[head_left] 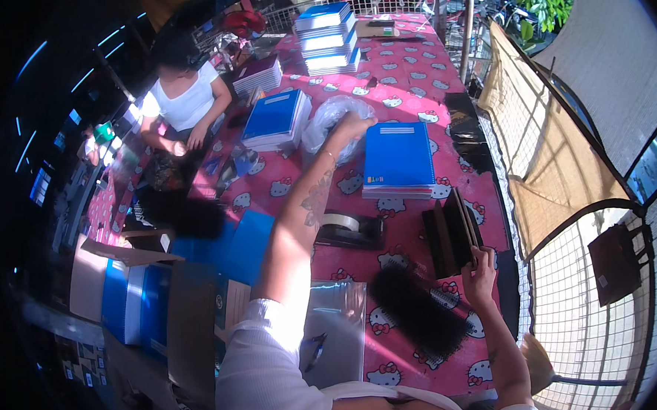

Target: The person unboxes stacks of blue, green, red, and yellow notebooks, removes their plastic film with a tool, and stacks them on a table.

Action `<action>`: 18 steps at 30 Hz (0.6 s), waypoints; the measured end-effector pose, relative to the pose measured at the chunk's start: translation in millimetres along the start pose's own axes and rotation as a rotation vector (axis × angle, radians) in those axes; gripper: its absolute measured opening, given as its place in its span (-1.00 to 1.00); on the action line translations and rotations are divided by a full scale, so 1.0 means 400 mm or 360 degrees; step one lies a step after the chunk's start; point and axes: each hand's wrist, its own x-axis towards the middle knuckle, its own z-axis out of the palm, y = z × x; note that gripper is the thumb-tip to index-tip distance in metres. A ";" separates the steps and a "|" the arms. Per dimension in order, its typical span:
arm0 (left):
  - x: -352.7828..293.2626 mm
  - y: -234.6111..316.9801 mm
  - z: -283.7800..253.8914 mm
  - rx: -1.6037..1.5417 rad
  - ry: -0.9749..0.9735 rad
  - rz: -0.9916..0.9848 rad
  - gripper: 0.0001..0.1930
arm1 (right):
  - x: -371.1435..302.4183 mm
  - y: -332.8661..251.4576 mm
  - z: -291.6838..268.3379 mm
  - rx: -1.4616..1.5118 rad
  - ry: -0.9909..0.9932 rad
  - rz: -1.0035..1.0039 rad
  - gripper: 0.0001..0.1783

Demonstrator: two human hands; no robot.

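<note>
Both hands spread over a pink patterned counter (409,232), around a short stack of blue-covered notebooks (399,155).
At the stack's far left corner, the left hand (354,126) curls beside a crumpled clear plastic bag (320,128); whether its grip has hold of it, I cannot tell. Nearer than the stack, rightward, the right hand (480,267) bends its fingers at a dark brown, box-like holder's (440,245) edge, its grip's closure unclear.

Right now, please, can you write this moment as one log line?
left hand: at clear plastic bag, beside blue notebook stack | right hand: at dark case | nearby: black tape dispenser, black bristly object
</note>
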 end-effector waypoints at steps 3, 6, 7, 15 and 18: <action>-0.144 0.167 -0.273 0.0138 -0.0048 0.0594 -0.50 | 0.007 -0.029 -0.020 -0.0063 -0.0158 0.0111 -0.57; -0.371 0.323 -0.546 0.0668 0.0329 0.0977 -0.41 | 0.023 -0.055 -0.036 -0.0310 -0.0032 0.0080 -0.55; -0.485 0.350 -0.629 0.0662 0.0442 0.1001 -0.38 | 0.041 -0.118 -0.051 -0.0351 0.0165 0.0022 -0.52; -1.322 0.053 -1.054 0.0416 0.1574 0.0846 -0.85 | -0.027 -1.098 -0.010 0.0816 -0.0769 -0.1287 -0.57; -1.538 -0.221 -1.108 0.1081 0.1012 -0.0203 -0.27 | -0.147 -1.395 0.128 0.0633 -0.1195 -0.1735 -0.51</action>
